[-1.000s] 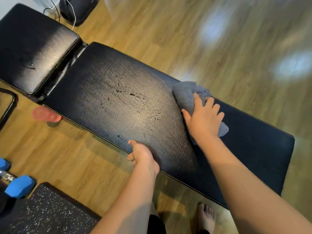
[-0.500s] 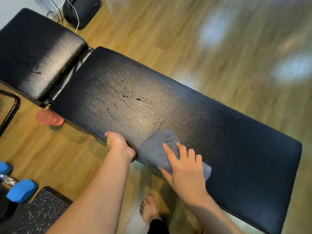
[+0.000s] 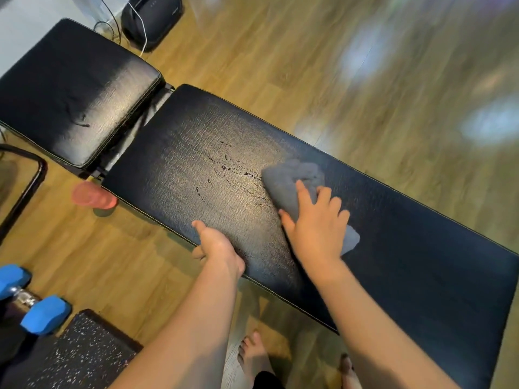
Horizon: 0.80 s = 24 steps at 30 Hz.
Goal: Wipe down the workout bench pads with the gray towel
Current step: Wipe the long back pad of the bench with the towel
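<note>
A long black bench pad with cracked, worn vinyl runs diagonally across the floor. A smaller black seat pad joins it at the upper left. My right hand presses the crumpled gray towel flat onto the middle of the long pad, fingers spread over the cloth. My left hand grips the pad's near edge, thumb on top and fingers curled under the rim.
Blue dumbbells lie at the lower left beside a speckled black mat. A red foot cap of the bench frame shows under the pad joint. A black device with cables stands at the top. My bare feet stand on the wood floor.
My right hand has swept the towel from the pad's near edge up toward its middle and far side. My left hand has shifted a little right along the near edge.
</note>
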{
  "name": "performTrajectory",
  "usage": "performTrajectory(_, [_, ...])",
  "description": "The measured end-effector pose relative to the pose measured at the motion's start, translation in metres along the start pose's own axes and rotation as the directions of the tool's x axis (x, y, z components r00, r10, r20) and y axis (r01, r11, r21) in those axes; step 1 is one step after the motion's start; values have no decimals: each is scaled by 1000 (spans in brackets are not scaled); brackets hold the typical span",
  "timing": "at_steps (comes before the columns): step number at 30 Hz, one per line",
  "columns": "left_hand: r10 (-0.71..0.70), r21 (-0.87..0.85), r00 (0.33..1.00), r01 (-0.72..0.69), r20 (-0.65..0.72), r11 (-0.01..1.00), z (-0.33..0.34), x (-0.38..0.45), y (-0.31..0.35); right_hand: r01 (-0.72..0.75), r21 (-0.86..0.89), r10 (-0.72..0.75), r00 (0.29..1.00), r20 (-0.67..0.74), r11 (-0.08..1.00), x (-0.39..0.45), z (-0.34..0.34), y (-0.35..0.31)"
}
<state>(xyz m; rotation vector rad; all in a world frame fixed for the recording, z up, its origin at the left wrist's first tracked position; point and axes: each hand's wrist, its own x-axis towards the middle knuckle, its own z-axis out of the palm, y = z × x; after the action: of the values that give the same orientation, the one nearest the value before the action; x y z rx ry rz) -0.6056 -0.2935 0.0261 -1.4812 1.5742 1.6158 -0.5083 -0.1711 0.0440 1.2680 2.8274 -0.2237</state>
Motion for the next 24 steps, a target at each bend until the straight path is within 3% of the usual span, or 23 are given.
performTrajectory(3, [15,8,998,-16,61,1000,-1,7,-2,157,-12,-156,987,36,988,-60,11,-20])
performTrajectory(6, [20,162,989,-44,149,986,-4,41,-13,262,-54,-258,963,73,963,-102,15,-29])
performTrajectory(9, [-57,121,984,36,169,992,-6,111,-38,307,-28,-305,951,44,951,-92,15,-20])
performTrajectory(11, [-68,92,989,56,128,994,-4,99,-32,332,-23,-331,942,50,943,-74,13,-15])
performTrajectory(14, [-9,25,998,8,59,1000,-5,19,-3,274,-24,-273,961,31,961,-25,7,-6])
performTrajectory(16, [-9,-15,999,10,41,1000,-4,6,-1,147,-23,-147,989,-5,989,23,-1,-2])
performTrajectory(19, [7,-15,1000,-6,29,1000,-4,8,-3,-49,14,48,996,72,999,82,-12,-3])
performTrajectory(22, [-8,61,1000,9,-19,998,-1,9,-2,-69,-3,69,996,49,998,78,-13,-10])
performTrajectory(24, [1,75,999,2,-39,997,-2,6,-2,2,-10,-1,1000,23,1000,48,-8,-19])
